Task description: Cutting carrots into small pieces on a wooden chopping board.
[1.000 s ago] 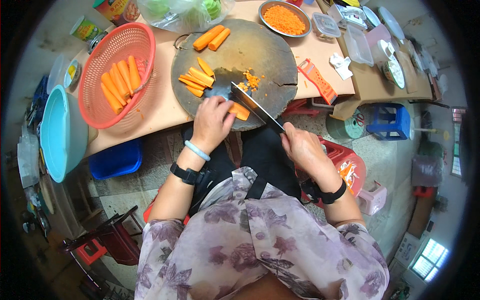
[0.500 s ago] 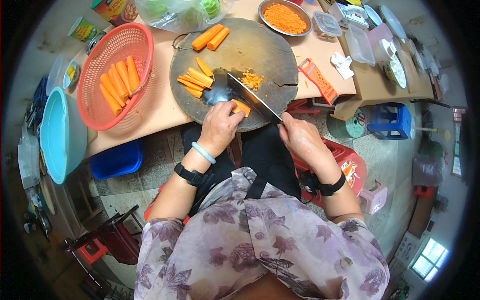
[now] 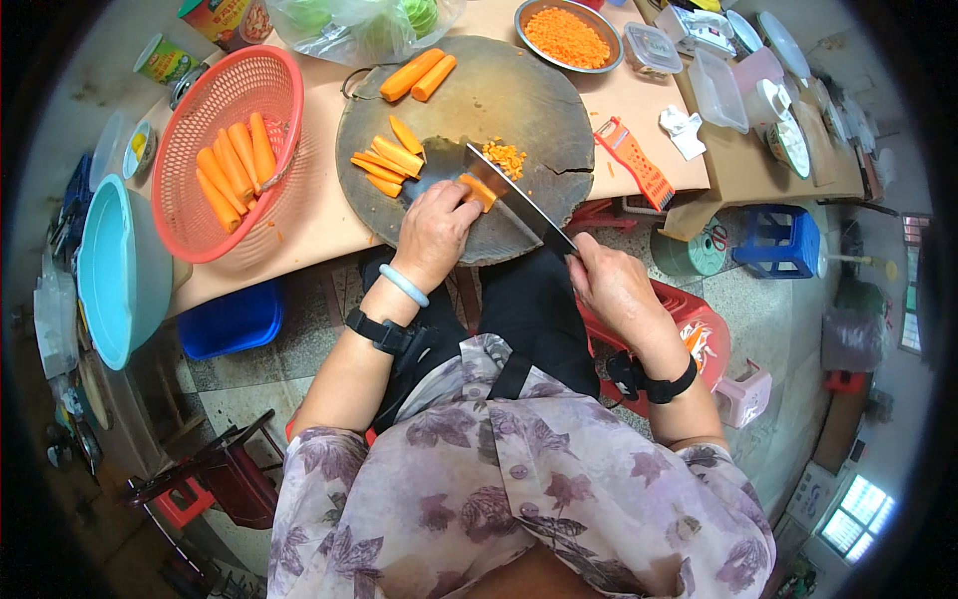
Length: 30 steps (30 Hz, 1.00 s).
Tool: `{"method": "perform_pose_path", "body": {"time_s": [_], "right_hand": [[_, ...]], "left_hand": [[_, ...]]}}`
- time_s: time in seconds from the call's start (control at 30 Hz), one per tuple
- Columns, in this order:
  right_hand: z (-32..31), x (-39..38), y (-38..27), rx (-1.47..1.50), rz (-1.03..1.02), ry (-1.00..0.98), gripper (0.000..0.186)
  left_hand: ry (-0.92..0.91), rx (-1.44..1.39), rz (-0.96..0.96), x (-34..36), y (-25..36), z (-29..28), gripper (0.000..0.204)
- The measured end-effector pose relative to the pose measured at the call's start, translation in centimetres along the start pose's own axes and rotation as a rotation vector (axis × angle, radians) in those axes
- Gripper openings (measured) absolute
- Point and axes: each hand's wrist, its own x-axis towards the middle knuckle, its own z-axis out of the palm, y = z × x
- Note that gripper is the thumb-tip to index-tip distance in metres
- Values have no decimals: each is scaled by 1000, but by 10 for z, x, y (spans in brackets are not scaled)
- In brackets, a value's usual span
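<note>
Carrot piece [image 3: 479,190] lies at the frame's centre, slightly above mid-height, on the round chopping board [image 3: 469,95]. Left hand [image 3: 435,228] has its fingers bent over the piece, gripping it; right hand [image 3: 619,288] is closed round the handle of the knife [image 3: 525,209], whose blade slants up-left just beside the carrot. Hands apart.

Handling, as judged: piece light, stiff, not fragile, though likely to snap if bent hard; cut faces probably damp and a little slippery. Best hold: along its sides, at the lower-left end, fingertips tucked back from the blade.

Hard to make out: the carrot's lower-left end, under the fingers; most of the knife handle, inside the fist; whether blade meets carrot or board, cannot tell. Plastic bag [image 3: 349,32], upper left, is cut off by the top edge.
</note>
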Motion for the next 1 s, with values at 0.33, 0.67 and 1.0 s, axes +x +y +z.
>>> {"method": "perform_pose_path", "body": {"time_s": [0.33,0.67,1.0], "right_hand": [[4,5,4,-150,-100,-32,11],[9,22,3,-151,-133,-51,10],[1,6,10,-146,-141,-68,14]], "left_hand": [[-5,-6,-28,-2,0,2,17],[12,-34,-32,3,4,-2,24],[17,-47,-29,-1,0,3,25]]}}
